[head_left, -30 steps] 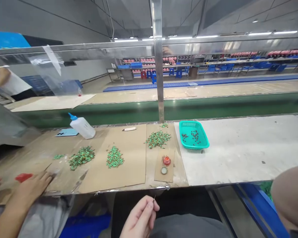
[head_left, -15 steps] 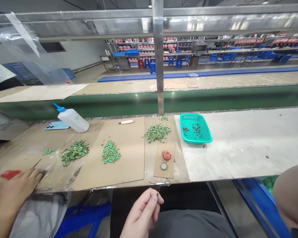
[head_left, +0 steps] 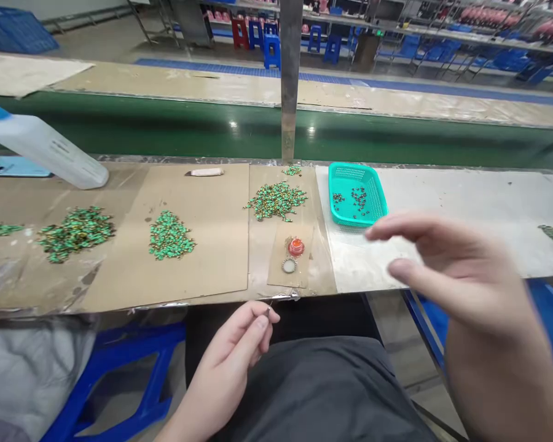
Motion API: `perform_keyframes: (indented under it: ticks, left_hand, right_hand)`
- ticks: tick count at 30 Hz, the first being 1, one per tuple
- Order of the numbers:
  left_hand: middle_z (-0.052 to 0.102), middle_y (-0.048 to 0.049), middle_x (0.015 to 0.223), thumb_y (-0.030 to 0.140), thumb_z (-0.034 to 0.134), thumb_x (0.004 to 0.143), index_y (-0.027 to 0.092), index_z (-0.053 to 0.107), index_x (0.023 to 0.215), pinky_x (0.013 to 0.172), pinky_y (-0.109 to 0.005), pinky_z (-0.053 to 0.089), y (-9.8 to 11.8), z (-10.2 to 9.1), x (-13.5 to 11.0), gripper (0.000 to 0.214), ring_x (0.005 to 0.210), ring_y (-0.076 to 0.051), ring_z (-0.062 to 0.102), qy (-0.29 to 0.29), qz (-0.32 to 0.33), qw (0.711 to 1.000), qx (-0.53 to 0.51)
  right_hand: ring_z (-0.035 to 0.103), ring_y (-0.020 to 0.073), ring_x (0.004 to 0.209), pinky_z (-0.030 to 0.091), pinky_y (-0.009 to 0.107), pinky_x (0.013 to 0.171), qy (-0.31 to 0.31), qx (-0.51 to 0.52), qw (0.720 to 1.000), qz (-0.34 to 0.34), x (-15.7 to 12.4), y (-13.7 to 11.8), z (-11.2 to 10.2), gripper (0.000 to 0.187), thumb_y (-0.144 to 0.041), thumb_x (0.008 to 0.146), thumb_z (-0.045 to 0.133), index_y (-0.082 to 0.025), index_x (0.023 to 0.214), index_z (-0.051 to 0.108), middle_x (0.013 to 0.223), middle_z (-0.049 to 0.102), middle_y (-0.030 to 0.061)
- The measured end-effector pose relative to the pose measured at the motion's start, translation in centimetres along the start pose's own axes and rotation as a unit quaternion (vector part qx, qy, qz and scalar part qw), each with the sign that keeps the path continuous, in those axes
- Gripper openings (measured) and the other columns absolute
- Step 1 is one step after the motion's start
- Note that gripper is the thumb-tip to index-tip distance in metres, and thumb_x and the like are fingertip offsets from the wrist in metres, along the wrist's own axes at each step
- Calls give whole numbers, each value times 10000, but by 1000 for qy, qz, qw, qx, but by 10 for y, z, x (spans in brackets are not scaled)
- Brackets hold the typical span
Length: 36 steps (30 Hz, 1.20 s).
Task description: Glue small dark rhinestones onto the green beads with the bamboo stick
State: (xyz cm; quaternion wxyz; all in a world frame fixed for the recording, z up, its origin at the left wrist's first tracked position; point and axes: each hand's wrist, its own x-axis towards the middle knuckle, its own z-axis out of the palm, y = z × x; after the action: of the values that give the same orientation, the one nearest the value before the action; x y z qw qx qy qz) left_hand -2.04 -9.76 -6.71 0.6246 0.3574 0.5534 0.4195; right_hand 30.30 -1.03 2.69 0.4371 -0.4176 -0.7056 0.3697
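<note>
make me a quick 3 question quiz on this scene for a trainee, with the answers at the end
1. Multiple choice: what colour is the perforated basket that holds small dark pieces?
a) red
b) teal
c) white

2. True or false: the right hand is raised with its thumb and fingers apart.

3. Short answer: which hand pinches a small dark item?

Key
1. b, teal.
2. True; the hand is blurred, but the gap between thumb and fingers shows clearly.
3. The left hand.
</note>
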Motion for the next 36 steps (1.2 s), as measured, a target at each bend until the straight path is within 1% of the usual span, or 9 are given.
perform_keyframes:
  ticks: [3,6,10,13,18,27,32,34,36]
  left_hand:
    - [803,-42,805,764,933,967,232,890,1016,686,-298,582,7,8,7,536,696,-200,675,-20,27,999,-6]
    - [904,-83,965,741,961,958,260,902,988,928,-369,691,13,19,16,485,989,-298,846,-4,78,996,-52]
    - [943,-77,1101,618,1059,909,287,952,954,971,-338,704,12,26,27,352,1163,-312,859,33,116,983,-137]
    - [903,-40,971,573,1106,863,289,985,955,879,-264,688,9,22,32,322,950,-217,813,51,133,979,-144]
    - [883,-71,823,570,1122,837,253,1014,989,749,-287,689,3,21,36,368,766,-206,779,48,124,981,-140]
    - [934,-115,856,724,978,926,252,1002,1134,646,-319,670,-16,39,32,516,713,-255,840,47,161,986,-7]
    - [674,-20,542,573,810,1062,240,722,592,547,-293,512,-6,-16,35,583,527,-184,629,123,212,946,214]
    - [728,-31,656,465,756,1094,247,752,680,658,-330,565,10,-53,44,468,650,-217,686,166,231,910,303]
    - [857,-70,954,412,674,1135,242,864,1040,801,-389,644,29,-90,57,271,831,-257,780,200,242,872,376]
  right_hand:
    - [812,278,916,694,432,885,-78,0,993,84,-13,17,47,76,-274,1046,890,-348,1065,893,996,870,43]
    - [850,314,1110,694,441,1016,-210,87,962,154,-28,31,101,293,-336,965,976,-320,1243,887,1224,909,61]
    - [848,273,1010,690,408,960,-184,179,949,182,-40,41,135,150,-399,1094,808,-265,1094,875,1075,883,69]
    - [824,222,775,703,367,798,-154,230,934,226,-44,52,125,275,-493,1154,762,-249,1172,886,857,841,35]
    - [890,231,825,742,382,868,-52,422,875,233,-44,71,101,336,-486,977,1058,-291,1200,899,901,904,42]
    - [842,201,803,730,320,796,54,482,854,189,-36,78,133,260,-510,1023,1020,-275,1101,942,887,883,65]
    - [840,217,745,750,281,702,164,353,903,183,-27,111,84,343,-559,887,1103,-256,969,964,840,849,83]
    - [824,222,721,746,270,661,207,301,914,177,-26,121,68,401,-606,819,1124,-251,910,962,835,835,88]
    - [823,239,716,754,284,647,218,267,920,187,-28,128,59,443,-646,774,1130,-251,878,960,835,830,97]
